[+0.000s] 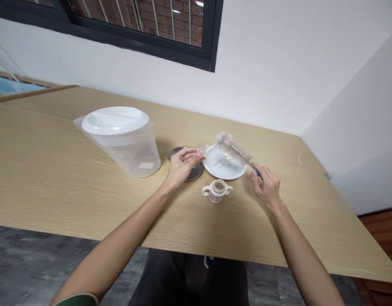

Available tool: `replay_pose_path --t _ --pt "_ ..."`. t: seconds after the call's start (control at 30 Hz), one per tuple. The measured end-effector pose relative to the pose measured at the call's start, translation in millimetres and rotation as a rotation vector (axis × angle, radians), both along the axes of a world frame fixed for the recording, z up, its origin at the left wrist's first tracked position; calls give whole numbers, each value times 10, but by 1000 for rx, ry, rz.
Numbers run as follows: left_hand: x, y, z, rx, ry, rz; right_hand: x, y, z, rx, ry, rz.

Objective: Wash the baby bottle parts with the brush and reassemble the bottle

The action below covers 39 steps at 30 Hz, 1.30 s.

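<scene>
Both forearms reach over the table point(71, 178). Left hand point(182, 163) fingers pinch a small clear piece point(203, 149) above a dark round lid point(186, 169). Right hand point(266, 185) fingers grip the bottle brush point(232, 148) handle, bristles over the white plate point(226, 170). A two-handled cup top point(217, 190) stands between the hands; a lidded pitcher point(122, 140) sits left.

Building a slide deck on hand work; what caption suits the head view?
Right hand holds a bottle brush over a white plate; left hand pinches a small clear part.
</scene>
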<state>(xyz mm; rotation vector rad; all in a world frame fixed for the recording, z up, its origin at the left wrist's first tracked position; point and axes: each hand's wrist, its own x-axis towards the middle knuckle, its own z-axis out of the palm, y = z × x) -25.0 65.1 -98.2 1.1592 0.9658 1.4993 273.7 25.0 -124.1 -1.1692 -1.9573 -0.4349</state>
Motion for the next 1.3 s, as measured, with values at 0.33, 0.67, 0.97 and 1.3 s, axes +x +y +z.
replay_pose_path --t 0.33,0.67,0.97,1.3 --pt "-9 5 -5 33 -33 26 -28 13 -9 -16 -93 -27" --pt "0 -1 1 16 -48 13 -59 -29 17 10 -13 54" --pt "-6 0 12 18 -40 16 -27 16 23 33 -63 -10" --pt "-10 9 2 -5 -3 1 -92 -20 28 48 -82 47"
